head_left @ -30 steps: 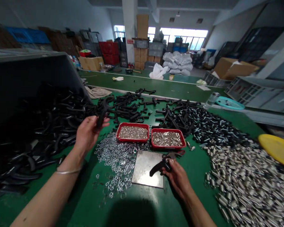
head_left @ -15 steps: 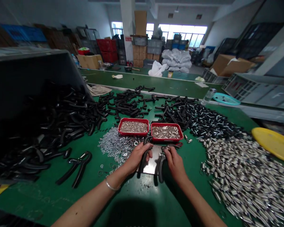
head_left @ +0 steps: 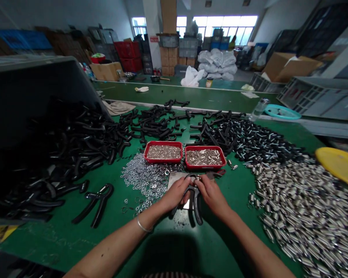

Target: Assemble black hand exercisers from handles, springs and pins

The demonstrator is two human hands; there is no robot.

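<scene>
My left hand (head_left: 178, 193), with a bangle on its wrist, is closed on a black curved handle above a metal plate (head_left: 174, 177). Close against it, my right hand (head_left: 211, 193) pinches the top of a second black handle (head_left: 197, 208), where small metal parts show between the fingers. The two handles meet at their upper ends and spread apart below. Just beyond my hands stand two red trays, the left tray (head_left: 163, 160) with tiny metal pieces and the right tray (head_left: 205, 167) with small pins. Loose nuts (head_left: 145, 177) lie left of the plate.
An assembled two-handled piece (head_left: 97, 202) lies at left, near a tipped bin (head_left: 84, 83) spilling black handles. Springs (head_left: 304, 204) and black parts with metal shafts (head_left: 258, 143) are heaped at right, by a yellow lid (head_left: 339, 166). A bottle (head_left: 259, 109) stands behind.
My hands have come together, bringing the two black handles into contact at the top. The metal plate is now more exposed on its left side. The camera view has shifted slightly.
</scene>
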